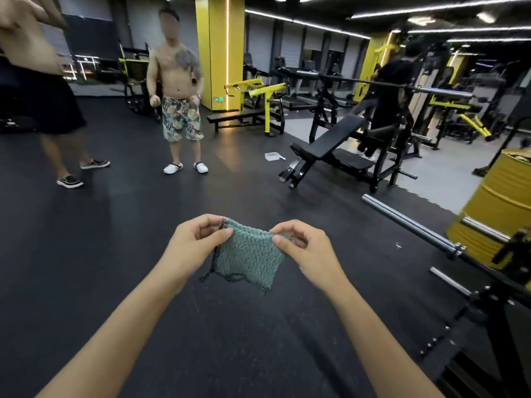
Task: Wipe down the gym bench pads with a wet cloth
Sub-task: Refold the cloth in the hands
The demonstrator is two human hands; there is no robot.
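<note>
A green textured cloth (pixel 248 254) with a dark patterned edge hangs in front of me at chest height. My left hand (pixel 195 244) pinches its top left corner and my right hand (pixel 304 245) pinches its top right corner, so it is stretched between them. A black incline gym bench (pixel 334 139) with a sloped back pad and a flat seat pad stands several steps ahead to the right, under a racked barbell (pixel 373 81).
Two people stand on the black rubber floor at left, one in patterned shorts (pixel 179 116). Another person in black is behind the bench. A small clear container (pixel 272 156) lies on the floor. A barbell (pixel 411 225) and a yellow drum (pixel 500 208) are at right.
</note>
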